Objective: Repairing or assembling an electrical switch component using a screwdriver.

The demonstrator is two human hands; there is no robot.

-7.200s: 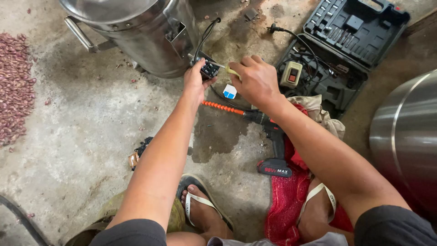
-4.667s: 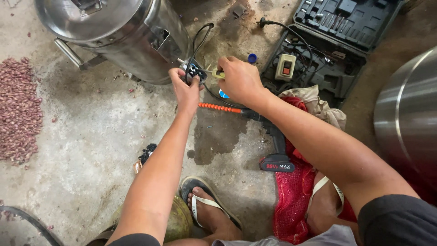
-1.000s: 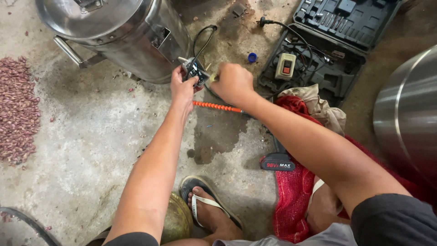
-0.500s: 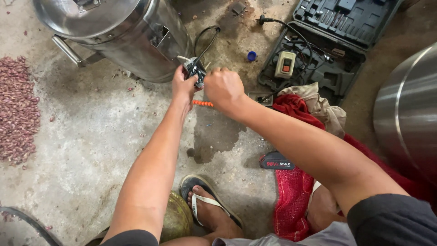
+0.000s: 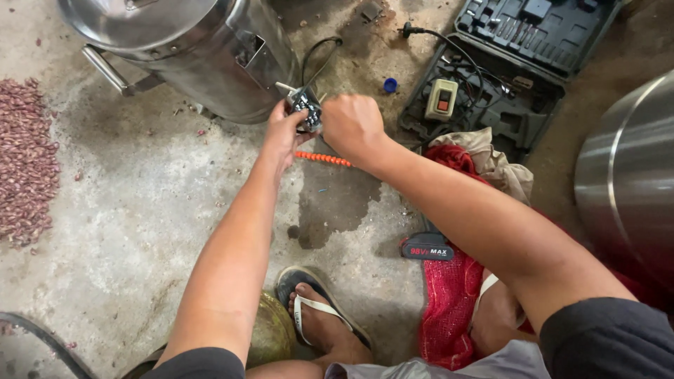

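Note:
My left hand (image 5: 283, 132) grips a small black electrical part (image 5: 306, 107) with short wires, held just off the side of a stainless steel drum (image 5: 203, 49). My right hand (image 5: 353, 125) is closed in a fist right beside that part, touching it from the right; what it holds is hidden by the knuckles. A black cable (image 5: 317, 52) runs from the part up behind the drum. Under my hands an orange ribbed piece (image 5: 324, 158) lies on the concrete floor.
An open black tool case (image 5: 519, 56) with a grey switch box (image 5: 441, 99) lies at upper right. A cordless drill's battery base (image 5: 428, 247), a red mesh bag (image 5: 449, 302), a cloth, a second steel vessel (image 5: 628, 175) and reddish seeds (image 5: 24, 161) surround me.
My right hand has moved left, from over the orange piece to tight against the black part. My left hand keeps hold of the part near the drum.

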